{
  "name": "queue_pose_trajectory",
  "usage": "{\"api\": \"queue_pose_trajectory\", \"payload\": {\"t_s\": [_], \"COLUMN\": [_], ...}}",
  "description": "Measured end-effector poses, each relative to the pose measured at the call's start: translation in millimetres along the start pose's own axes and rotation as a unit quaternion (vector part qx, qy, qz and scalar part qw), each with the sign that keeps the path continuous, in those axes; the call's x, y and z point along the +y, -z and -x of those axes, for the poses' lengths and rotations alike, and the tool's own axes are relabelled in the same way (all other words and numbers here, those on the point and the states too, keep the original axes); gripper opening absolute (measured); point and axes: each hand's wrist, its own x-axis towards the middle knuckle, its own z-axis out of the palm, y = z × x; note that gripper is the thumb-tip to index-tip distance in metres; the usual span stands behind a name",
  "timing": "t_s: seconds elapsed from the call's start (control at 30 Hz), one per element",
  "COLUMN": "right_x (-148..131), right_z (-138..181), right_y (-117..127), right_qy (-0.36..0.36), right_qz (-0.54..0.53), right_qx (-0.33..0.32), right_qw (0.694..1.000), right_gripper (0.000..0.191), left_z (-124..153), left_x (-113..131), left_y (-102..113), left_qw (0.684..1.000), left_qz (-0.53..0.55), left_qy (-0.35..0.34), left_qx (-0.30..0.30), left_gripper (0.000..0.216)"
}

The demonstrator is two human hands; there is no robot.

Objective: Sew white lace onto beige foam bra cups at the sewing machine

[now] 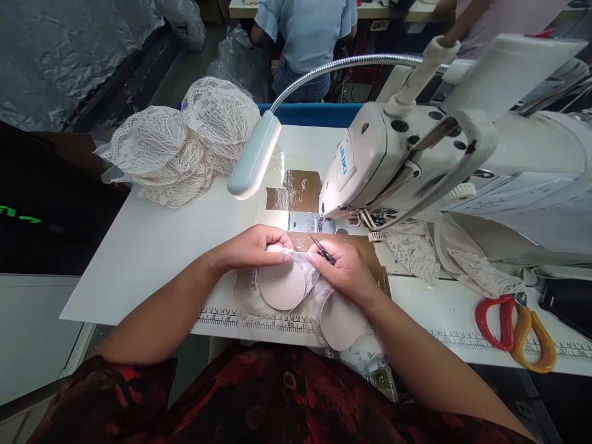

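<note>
In the head view, the person's left hand [263, 246] is pinching the upper edge of a lace piece [311, 271] between thumb and fingers. The right hand [345, 268] is closing round a pair of small dark snips [325, 251] while its thumb and fingertips are meeting the lace just beside the left pinch; how firmly they are gripping the cloth, one cannot tell.

The piece is hanging from this double grip: one smooth pale cup [283, 287] is lying directly below the left fingers, and a second cup [342, 320] is resting below the right palm, with loose lace trailing toward the body. Beyond the grip, the sewing machine [361, 160] is standing to the far right, and a heap of similar lace [178, 148] is lying to the far left.

By its look, the piece is weighing very little. The cups are probably behaving as soft, springy padding, denting under pressure, while the lace is likely proving limp, hardly slippery and easy to snag. The thicker edge under the left thumb is offering the surest hold; the open mesh near the snips' points is asking for the gentlest touch
</note>
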Motion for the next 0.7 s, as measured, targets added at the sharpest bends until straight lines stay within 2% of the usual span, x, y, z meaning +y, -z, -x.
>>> {"api": "queue_pose_trajectory", "payload": {"t_s": [0.17,0.4,0.57,0.7], "right_x": [1.1,-1.1,4.0,6.4], "right_z": [0.5,2.1,0.1,-0.3], "right_y": [6.3,4.5,6.5,6.0], "right_qy": [-0.011,0.013,-0.018,-0.010], "right_qz": [-0.001,0.024,0.112,0.128], "right_qx": [0.022,0.046,0.087,0.101], "right_qw": [1.000,0.999,0.990,0.987], "right_gripper": [0.024,0.024,0.023,0.020], "left_z": [3.3,3.3,4.5,4.0], "left_x": [2.2,6.2,6.9,7.4], "left_y": [6.9,0.9,5.3,7.7], "left_qw": [0.997,0.996,0.998,0.995], "left_qz": [0.047,0.087,0.061,0.092], "left_qy": [0.034,0.010,-0.009,-0.007], "left_qx": [0.051,0.029,0.029,0.041], "left_gripper": [0.023,0.022,0.023,0.021]}}
